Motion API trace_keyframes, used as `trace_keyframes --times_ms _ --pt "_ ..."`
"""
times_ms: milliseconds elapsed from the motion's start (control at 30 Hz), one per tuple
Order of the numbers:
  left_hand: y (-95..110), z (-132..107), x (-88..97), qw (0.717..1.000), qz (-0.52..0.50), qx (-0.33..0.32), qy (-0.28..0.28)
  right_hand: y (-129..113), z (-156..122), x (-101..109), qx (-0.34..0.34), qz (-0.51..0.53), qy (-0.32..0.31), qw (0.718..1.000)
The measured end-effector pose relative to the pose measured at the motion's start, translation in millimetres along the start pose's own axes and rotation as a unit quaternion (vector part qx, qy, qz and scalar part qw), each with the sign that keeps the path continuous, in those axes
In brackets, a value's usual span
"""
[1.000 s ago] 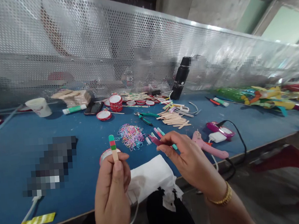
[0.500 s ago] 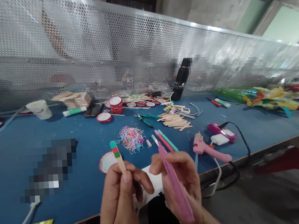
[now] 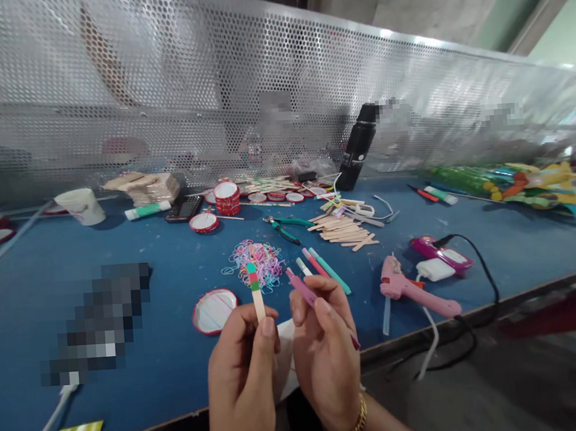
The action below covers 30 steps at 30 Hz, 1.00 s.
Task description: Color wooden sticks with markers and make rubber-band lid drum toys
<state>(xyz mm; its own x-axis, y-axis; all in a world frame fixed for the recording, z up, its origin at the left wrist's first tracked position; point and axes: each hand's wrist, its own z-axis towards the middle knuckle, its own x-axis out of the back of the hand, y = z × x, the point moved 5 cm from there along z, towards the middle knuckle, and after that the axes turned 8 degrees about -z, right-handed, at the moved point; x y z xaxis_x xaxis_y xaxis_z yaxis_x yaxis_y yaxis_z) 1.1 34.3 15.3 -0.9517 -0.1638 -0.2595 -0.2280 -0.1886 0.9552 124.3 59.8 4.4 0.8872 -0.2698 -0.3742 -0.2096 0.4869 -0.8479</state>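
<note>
Between the thumb and fingers of my left hand (image 3: pixel 243 371) stands a craft stick (image 3: pixel 258 302), its top end coloured in teal, red and green bands and the rest bare wood. My right hand (image 3: pixel 326 356) grips a purple-pink marker (image 3: pixel 302 289), its narrow end pointing up and left towards the stick but apart from it. Behind the stick lies a heap of small pastel rubber bands (image 3: pixel 266 262). A red-rimmed round lid (image 3: pixel 216 311) rests left of the stick. White paper (image 3: pixel 285 352) shows partly beneath my hands.
Several markers (image 3: pixel 333 271), green-handled pliers (image 3: pixel 286 232) and a pile of plain craft sticks (image 3: pixel 342 230) lie beyond my hands. On the right are a pink glue gun (image 3: pixel 414 289) and cables. A black bottle (image 3: pixel 361 149) leans near the perforated metal screen (image 3: pixel 173 86).
My right hand has turned and come closer to the left, and the marker lies more slanted. The craft stick has moved right and stands straighter. The view has shifted slightly.
</note>
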Motion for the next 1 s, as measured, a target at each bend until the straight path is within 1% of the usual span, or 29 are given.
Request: trace_keyframes --times_ms 33,167,200,267,400,467,600,700,833,1000 --pt "0.0 1.1 -1.2 1.0 0.011 0.001 -0.004 -2.3 -1.3 0.2 0.011 -0.011 0.004 1.0" --pt "-2.0 3.0 -3.2 1.0 0.018 0.012 -0.009 -15.9 -7.6 2.2 0.09 -0.084 0.062 0.99" --pt "-2.9 3.3 -3.0 1.0 0.015 0.016 -0.009 -18.3 -8.8 1.3 0.108 -0.092 0.064 0.988" --pt "-4.7 4.0 -2.3 1.0 0.006 0.021 -0.009 -20.0 -10.0 -1.2 0.133 -0.1 0.048 0.985" --pt "-4.1 5.9 -3.2 1.0 -0.009 0.016 -0.021 -14.8 -9.9 -5.7 0.149 -0.142 -0.021 0.978" --pt "-1.9 6.6 -4.0 1.0 0.0 0.005 -0.022 -12.0 -9.7 -6.0 0.156 -0.144 -0.037 0.977" --pt "0.7 8.0 -4.2 1.0 0.02 -0.016 -0.017 -10.2 -9.0 -6.3 0.161 -0.103 -0.028 0.981" --pt "0.0 8.9 -2.8 1.0 0.019 -0.016 -0.011 -11.2 -9.7 -7.1 0.164 -0.091 -0.02 0.982" --pt "-1.2 8.8 -1.5 1.0 0.008 -0.001 0.003 -12.5 -12.1 -6.6 0.176 -0.119 -0.024 0.977" --pt "-4.1 7.8 -3.6 1.0 0.002 0.007 -0.005 -13.1 -12.3 -6.6 0.192 -0.156 -0.032 0.968"
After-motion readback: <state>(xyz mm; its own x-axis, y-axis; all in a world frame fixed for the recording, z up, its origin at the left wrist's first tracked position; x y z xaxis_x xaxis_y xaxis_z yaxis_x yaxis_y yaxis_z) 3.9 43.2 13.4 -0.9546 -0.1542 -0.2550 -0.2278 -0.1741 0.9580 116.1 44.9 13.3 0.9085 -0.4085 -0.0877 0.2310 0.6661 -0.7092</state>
